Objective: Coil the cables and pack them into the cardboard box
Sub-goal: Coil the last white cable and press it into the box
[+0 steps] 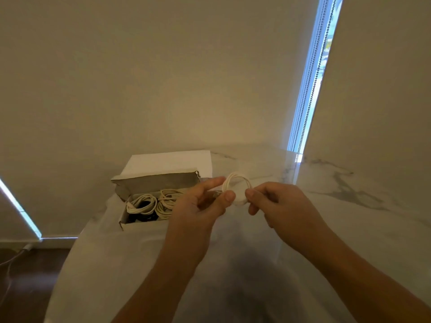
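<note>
Got the coil (236,188) pinched in both hands, left (202,206) at its 9 o'clock and right (277,201) at 3, box (149,183) off at 9; it's light, floppy and probably springy, so grip across all loops.

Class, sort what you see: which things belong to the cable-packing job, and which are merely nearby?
Job: white cable coil, left hand, right hand, cardboard box, coiled cables inside.
Nearby: marble counter, blind cord, floor cable.
</note>
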Demonstrator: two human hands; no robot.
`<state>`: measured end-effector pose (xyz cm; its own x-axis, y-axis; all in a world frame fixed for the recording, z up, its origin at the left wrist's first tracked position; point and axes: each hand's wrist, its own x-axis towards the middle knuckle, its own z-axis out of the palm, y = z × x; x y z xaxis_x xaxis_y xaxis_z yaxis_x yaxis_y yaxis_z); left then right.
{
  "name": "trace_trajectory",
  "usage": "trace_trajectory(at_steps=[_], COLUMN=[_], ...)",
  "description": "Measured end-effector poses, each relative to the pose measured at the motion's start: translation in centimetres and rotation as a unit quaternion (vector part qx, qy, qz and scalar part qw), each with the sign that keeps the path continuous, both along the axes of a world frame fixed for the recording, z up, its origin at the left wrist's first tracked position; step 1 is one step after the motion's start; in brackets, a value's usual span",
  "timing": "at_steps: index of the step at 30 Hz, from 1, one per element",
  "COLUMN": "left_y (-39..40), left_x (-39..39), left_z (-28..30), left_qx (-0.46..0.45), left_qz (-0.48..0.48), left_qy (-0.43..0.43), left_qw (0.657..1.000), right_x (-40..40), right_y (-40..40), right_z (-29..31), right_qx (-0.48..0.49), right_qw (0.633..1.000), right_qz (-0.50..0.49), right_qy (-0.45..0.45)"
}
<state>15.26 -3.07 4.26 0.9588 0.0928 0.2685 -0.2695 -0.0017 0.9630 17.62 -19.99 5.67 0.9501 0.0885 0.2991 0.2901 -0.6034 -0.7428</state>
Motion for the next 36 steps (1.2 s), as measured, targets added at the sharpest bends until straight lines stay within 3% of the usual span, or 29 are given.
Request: trace_trajectory(at_steps=[5,14,25,31,36], left_y=[4.0,11.5,13.1,13.3,13.6], left_x=[0.3,0.9,1.3,1.9,2.5], left_z=[0.8,-0.4,-1.0,-1.7,-2.2], left_qx=[0.072,0.072,0.061,0.127,0.206], left_qz=[0.078,0.114,0.319,0.358,0.369], left_qy=[0.006,0.105,0.083,0.087,0.095], left_qw=[0.994,0.985,0.942,0.921,0.901], right_x=[1.1,1.8,4.0,5.1,4.9], right_y=[3.9,11.1,16.2,17.9,18.5], right_z=[0.7,0.2,0.3,-0.1,-0.4], right_qx=[-0.03,-0.158,-0.239,-0.265,-0.33], right_qw=[0.999,0.985,0.968,0.962,0.942], right_qz=[0.028,0.063,0.081,0.069,0.048], right_qy=[0.017,0.015,0.004,0.012,-0.041])
